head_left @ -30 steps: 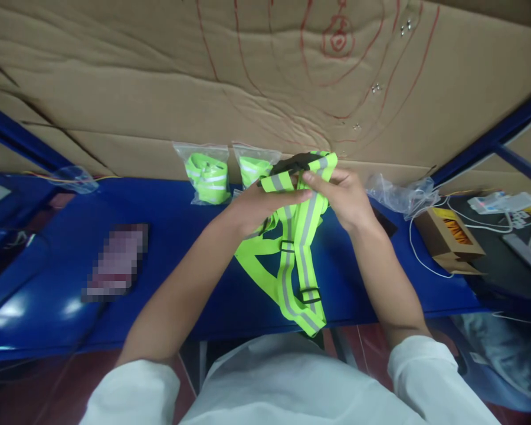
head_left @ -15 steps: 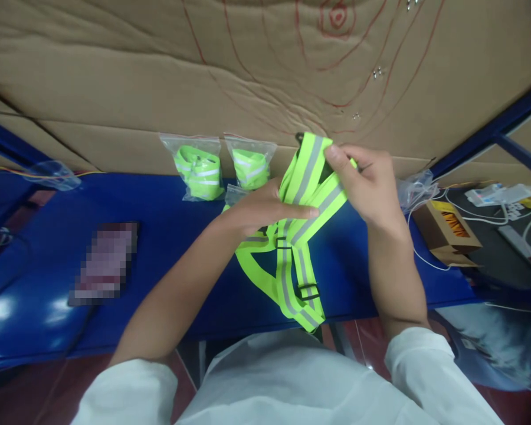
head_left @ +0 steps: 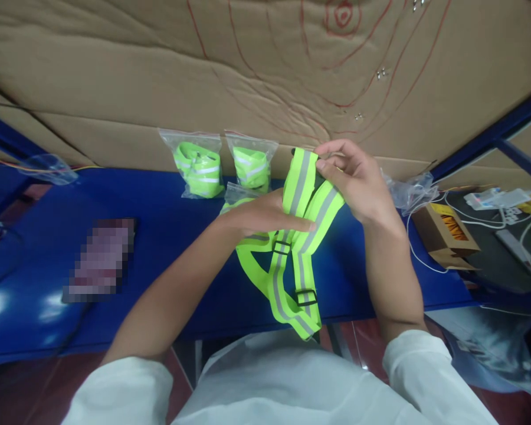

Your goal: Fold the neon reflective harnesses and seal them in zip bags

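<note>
A neon-yellow reflective vest [head_left: 300, 183] made of straps with grey stripes hangs between my hands above the blue table. My left hand [head_left: 269, 213] is closed around the gathered straps, its thumb lying across the front and its other fingers hidden behind. With thumb and fingertips, my right hand [head_left: 356, 177] pinches the vest near the top, between the two upper straps. Exactly which layer it grips is hidden. A black slide buckle [head_left: 307, 297] sits on the lower right strap. Lower loops droop toward the table's front edge.
Two zip bags with folded neon straps, a left bag [head_left: 199, 171] and a right bag [head_left: 251, 165], lean against the cardboard wall [head_left: 128, 88]. A blurred-out flat device [head_left: 101, 257] lies left on the blue table [head_left: 168, 248]. Rightward are an open cardboard box [head_left: 445, 233] and white cables.
My right hand has shifted its fingertips leftward from the right strap toward the left one. The upper straps have sunk slightly and moved left. My left hand keeps its hold.
</note>
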`<state>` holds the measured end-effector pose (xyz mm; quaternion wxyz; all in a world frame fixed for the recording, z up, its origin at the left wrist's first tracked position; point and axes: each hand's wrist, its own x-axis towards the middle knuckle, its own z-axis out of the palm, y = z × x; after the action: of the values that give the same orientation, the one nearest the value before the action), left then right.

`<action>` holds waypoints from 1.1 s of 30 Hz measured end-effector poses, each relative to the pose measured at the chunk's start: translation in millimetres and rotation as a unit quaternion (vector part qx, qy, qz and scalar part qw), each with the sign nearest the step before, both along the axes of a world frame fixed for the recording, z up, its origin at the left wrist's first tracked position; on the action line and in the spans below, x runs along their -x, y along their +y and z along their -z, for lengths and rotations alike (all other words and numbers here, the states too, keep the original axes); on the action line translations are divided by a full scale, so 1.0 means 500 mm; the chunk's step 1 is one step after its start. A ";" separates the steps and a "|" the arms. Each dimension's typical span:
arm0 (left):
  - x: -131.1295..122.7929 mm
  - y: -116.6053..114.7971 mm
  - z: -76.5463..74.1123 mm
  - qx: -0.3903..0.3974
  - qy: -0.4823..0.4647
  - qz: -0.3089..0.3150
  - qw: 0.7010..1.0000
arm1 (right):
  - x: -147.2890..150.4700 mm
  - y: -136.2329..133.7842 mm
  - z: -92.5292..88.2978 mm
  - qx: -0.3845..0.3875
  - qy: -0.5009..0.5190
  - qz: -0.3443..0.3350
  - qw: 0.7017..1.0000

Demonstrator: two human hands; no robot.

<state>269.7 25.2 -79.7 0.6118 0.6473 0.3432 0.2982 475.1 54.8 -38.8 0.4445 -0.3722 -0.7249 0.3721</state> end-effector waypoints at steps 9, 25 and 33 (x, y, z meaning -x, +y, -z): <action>0.004 0.003 -0.005 0.006 -0.034 0.102 0.994 | -0.008 -0.025 -0.022 -0.104 -0.180 -0.088 0.974; -0.022 0.004 0.018 0.148 -0.131 0.042 0.979 | 0.011 -0.018 -0.001 -0.087 -0.132 0.030 0.987; -0.037 -0.008 0.019 0.228 -0.236 0.122 0.937 | 0.015 -0.021 -0.008 -0.136 -0.032 0.121 0.983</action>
<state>287.9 21.2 -89.3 0.8381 0.4383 0.1664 0.2789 467.8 44.2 -35.0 0.5089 -0.4052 -0.7323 0.2012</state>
